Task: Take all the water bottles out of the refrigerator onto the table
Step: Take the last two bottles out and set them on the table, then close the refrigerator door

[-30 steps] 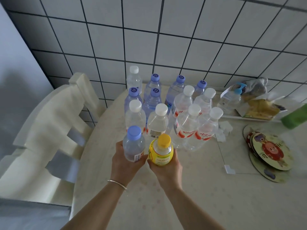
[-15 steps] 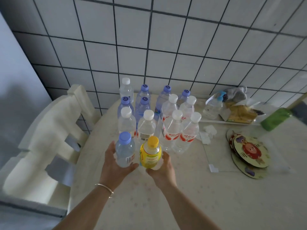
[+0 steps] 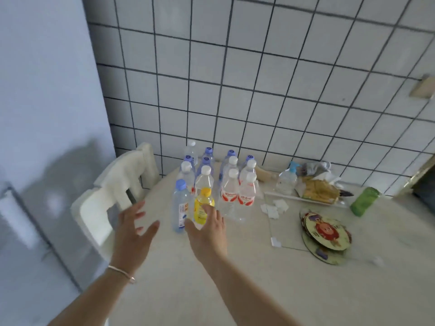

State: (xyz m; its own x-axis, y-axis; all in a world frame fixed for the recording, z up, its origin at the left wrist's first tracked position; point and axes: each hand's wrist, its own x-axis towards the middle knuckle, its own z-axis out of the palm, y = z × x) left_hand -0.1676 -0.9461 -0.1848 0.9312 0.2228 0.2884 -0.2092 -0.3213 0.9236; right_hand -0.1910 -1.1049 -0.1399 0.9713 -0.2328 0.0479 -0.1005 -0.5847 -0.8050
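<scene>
Several water bottles stand upright in a cluster on the pale table [image 3: 235, 278] near the tiled wall. At the front stand a clear bottle with a blue cap [image 3: 180, 205] and a yellow bottle with a yellow cap [image 3: 203, 204]. Behind them are blue-capped bottles [image 3: 208, 156] and white-capped bottles with red labels [image 3: 229, 191]. My left hand [image 3: 134, 234] hovers left of the blue-capped bottle, fingers spread, holding nothing. My right hand [image 3: 208, 234] is just in front of the yellow bottle with relaxed fingers and covers its base.
A white chair [image 3: 113, 191] stands at the table's left edge, with a grey refrigerator side [image 3: 35, 208] beyond it. To the right lie a glass pane [image 3: 294, 222], round coasters [image 3: 326, 234], a green container [image 3: 363, 201], a spray bottle [image 3: 288, 177] and a cluttered tray [image 3: 317, 191].
Both hands have let go of the blue-capped and yellow bottles, which now stand on the table. The hands have drawn back and the view has pulled away from the table.
</scene>
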